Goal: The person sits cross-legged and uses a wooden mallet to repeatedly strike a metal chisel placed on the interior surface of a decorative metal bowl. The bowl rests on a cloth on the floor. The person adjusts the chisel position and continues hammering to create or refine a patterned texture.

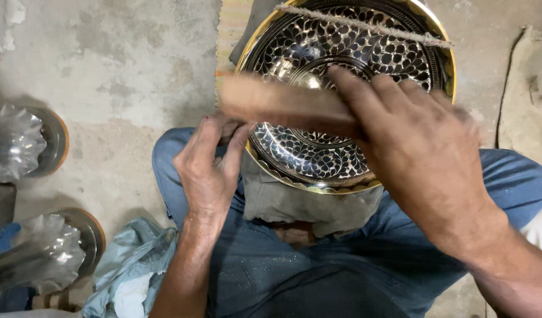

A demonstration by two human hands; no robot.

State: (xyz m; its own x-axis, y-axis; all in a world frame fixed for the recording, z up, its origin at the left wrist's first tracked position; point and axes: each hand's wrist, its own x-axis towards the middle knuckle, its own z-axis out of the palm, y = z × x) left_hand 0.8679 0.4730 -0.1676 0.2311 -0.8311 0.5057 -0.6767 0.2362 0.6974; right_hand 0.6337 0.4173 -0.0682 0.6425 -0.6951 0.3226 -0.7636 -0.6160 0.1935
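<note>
Your right hand (412,138) lies over the round brass plate with a gold rim and a black-and-silver leaf pattern (347,53), fingers pressed together and closed around one end of a blurred brown wooden stick (283,103) that stretches leftward across the plate's face. The stick is smeared in the picture, so you cannot tell its exact shape.

Your left hand (209,168) sits at the plate's lower left edge, thumb and fingers pinched against the rim there.

The plate stands tilted between your knees, its lower rim resting on a folded grey cloth (306,203) that lies on your lap, over your blue jeans (253,265). A rough twisted jute cord (365,25) runs slantwise across the plate's upper part.

On the grey concrete floor (124,65) to your left stand two fluted silver metal bowls on round bases: one (18,144) near the left edge, the other (41,250) below it. A crumpled pale blue cloth (130,277) lies just beside your left thigh, near the lower bowl.
</note>
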